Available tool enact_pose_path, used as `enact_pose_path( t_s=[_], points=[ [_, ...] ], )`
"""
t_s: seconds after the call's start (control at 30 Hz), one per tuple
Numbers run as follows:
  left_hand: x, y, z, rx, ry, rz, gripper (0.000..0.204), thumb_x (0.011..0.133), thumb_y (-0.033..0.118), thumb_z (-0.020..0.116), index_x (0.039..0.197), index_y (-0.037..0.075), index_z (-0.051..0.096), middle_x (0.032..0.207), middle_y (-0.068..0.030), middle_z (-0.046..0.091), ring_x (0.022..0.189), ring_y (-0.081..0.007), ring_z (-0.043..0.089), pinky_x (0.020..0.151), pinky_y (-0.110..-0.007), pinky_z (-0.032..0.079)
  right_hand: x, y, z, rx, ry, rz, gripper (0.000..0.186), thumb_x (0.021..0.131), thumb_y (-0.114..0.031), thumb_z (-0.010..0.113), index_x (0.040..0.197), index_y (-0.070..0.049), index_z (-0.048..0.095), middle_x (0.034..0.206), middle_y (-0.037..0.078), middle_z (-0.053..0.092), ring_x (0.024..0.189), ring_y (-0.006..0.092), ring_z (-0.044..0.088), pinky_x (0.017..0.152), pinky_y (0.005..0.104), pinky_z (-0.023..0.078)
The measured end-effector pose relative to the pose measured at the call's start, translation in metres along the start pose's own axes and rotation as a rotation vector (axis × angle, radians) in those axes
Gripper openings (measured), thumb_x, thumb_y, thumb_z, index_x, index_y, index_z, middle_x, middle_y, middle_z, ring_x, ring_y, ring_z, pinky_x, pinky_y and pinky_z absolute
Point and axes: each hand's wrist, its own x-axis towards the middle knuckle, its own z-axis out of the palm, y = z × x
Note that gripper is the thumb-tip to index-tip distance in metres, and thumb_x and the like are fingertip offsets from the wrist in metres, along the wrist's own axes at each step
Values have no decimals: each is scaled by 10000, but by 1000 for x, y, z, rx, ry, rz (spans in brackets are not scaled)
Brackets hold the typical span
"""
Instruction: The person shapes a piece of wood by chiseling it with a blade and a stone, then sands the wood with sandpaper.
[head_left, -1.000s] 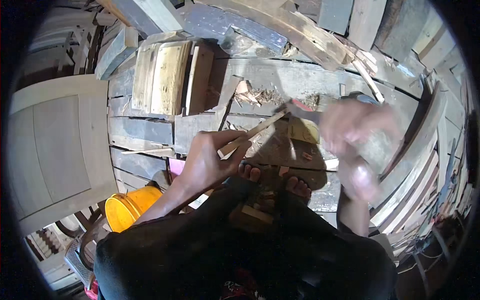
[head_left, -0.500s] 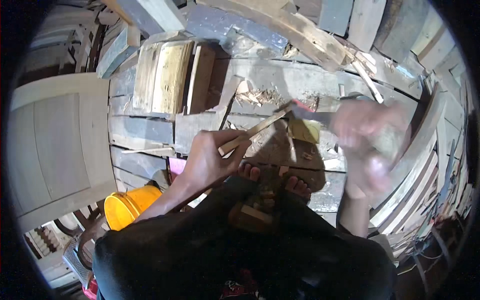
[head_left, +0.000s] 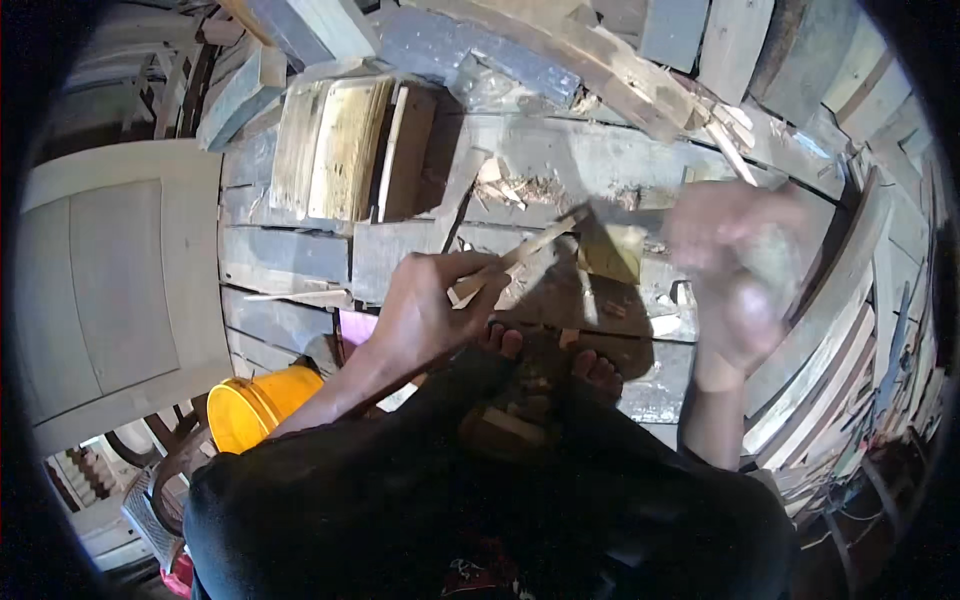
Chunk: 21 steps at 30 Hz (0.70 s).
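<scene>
L hand (head_left: 425, 300) had a slim wooden stick (head_left: 535, 245) pinched tight betw. thumb & fingers. Stick looked straight, squared & pale tan, w/ a lit upper face; its far end was darker. It slanted up to the R from the grip, above the floorboards (head_left: 285, 255), approx. mid-view; near end sat inside the pinch. R hand (head_left: 735, 250) was badly blurred, so couldn't tell how tight its grip was or what exactly it held; a greyish blade-like smear (head_left: 638, 222) ran from it toward the stick's far end. Just beyond, a yellowish flat pc. (head_left: 612, 252) lay on the boards, & wood chips (head_left: 515, 188) lay further up. Bare toes (head_left: 597, 370) showed below. Further out: stacked wood blocks (head_left: 345, 150) upper L, yellow bucket (head_left: 262, 408) lower L, scrap-wood pile (head_left: 850, 370) far R.
</scene>
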Motion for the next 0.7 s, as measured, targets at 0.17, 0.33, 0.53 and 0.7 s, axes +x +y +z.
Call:
enact_pose_path(
  t_s=[0.17, 0.33, 0.53, 0.7],
  points=[
    [11, 5, 5, -58, 33, 49, 200, 867, 88, 769, 1050, 9, 786, 857, -203, 756, 728, -367, 753, 640, -386, 581, 43, -48, -42, 86, -648, -133, 387, 863, -344, 753, 933, 1, 592, 828, 122, 657, 617, 155, 595, 593, 300, 497],
    [8, 5, -4, -7, -10, 4, 235, 924, 69, 744, 1125, -52, 758, 962, -176, 793, 784, -158, 735, 699, -330, 589, -3, 49, -18, 86, -55, 43, 379, 835, -292, 758, 942, 33, 596, 814, 132, 670, 638, 155, 614, 572, 303, 498],
    [-3, 12, -11, -43, -18, -103, 233, 930, 45, 732, 1134, -65, 753, 998, -165, 794, 845, -141, 720, 759, -321, 590, 40, -35, -11, 130, -497, -161, 254, 985, -290, 610, 1104, -75, 546, 814, 31, 629, 669, 132, 597, 585, 292, 496],
    [11, -1, 5, -36, 3, 18, 233, 923, 74, 757, 1115, -58, 760, 962, -167, 793, 837, -135, 719, 733, -317, 589, 19, -1, -19, -1, -530, -54, 141, 921, -182, 655, 985, -96, 563, 779, 53, 629, 725, 190, 627, 662, 348, 551]
  ],
)
